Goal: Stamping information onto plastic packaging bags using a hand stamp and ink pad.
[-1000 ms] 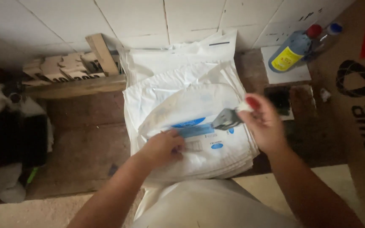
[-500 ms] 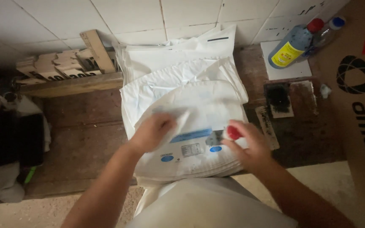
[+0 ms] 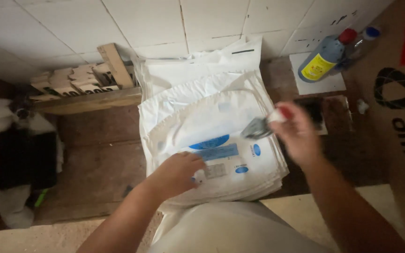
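Note:
A stack of white plastic bags point(image 3: 221, 117) with blue printing lies on the dark floor against a tiled wall. My left hand point(image 3: 176, 173) presses flat on the top bag near its blue label. My right hand point(image 3: 296, 131) is raised over the stack's right edge, shut on a small brush-like tool point(image 3: 261, 125) with a red and white handle and a dark, blurred tip.
Two plastic bottles point(image 3: 326, 58) stand on a white tile at the back right. A brown cardboard box point(image 3: 399, 117) fills the right side. Wooden pieces point(image 3: 85, 84) lean at the back left, and black and white cloth point(image 3: 22, 159) lies at the far left.
My right hand swept down across the top bag with the tool, then lifted back up to the right. My left hand slid down toward the near edge of the bag.

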